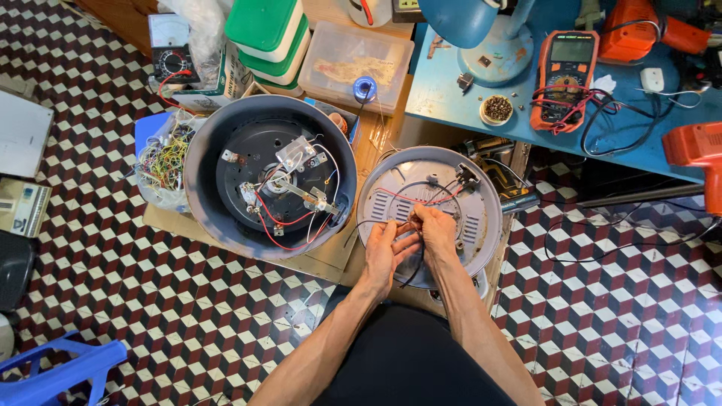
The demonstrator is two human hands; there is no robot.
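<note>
My left hand (389, 249) and my right hand (436, 229) meet over a round grey appliance base plate (481, 218) and pinch thin red and black wires (425, 199) between their fingertips. The wires run from a small black part near the plate's upper rim. To the left lies an upturned grey appliance body (203, 180) with its metal underside, red and white wiring and a bracket exposed.
A clear bag of coloured wires (160, 162) sits left of the body. A blue bench (451, 98) holds an orange multimeter (565, 75), a blue lamp base (496, 53) and orange tools. Green-lidded boxes (271, 37), a clear container (353, 68). Blue stool (60, 368) on patterned floor.
</note>
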